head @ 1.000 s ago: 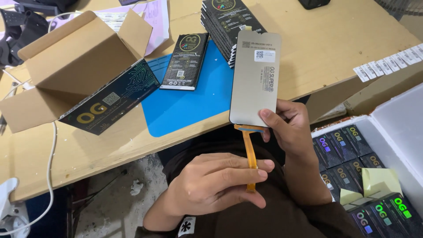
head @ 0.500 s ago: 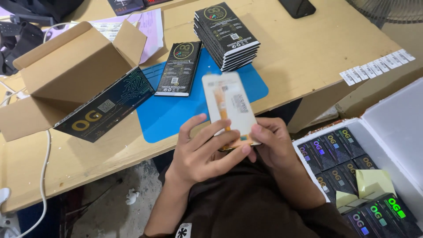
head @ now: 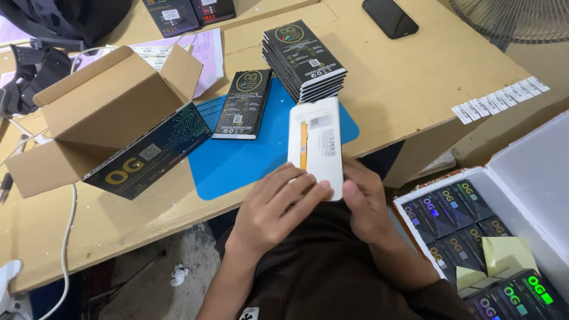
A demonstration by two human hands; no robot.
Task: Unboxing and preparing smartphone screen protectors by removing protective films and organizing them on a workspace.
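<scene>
At the frame's centre, the left hand and right hand both curl their fingers closed around a white flat pack with an orange strip, while the open cardboard box at left holds a dark carton and the white foam box at lower right holds rows of dark packs.

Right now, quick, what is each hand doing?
Left hand: closed on the white flat box, fingers over its lower end.
Right hand: gripping the same box.

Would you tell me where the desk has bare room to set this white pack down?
Bare wood lies between the stack of black packs, the phone and the label strip. The blue mat has room too. Around the cardboard box it is crowded.
</scene>
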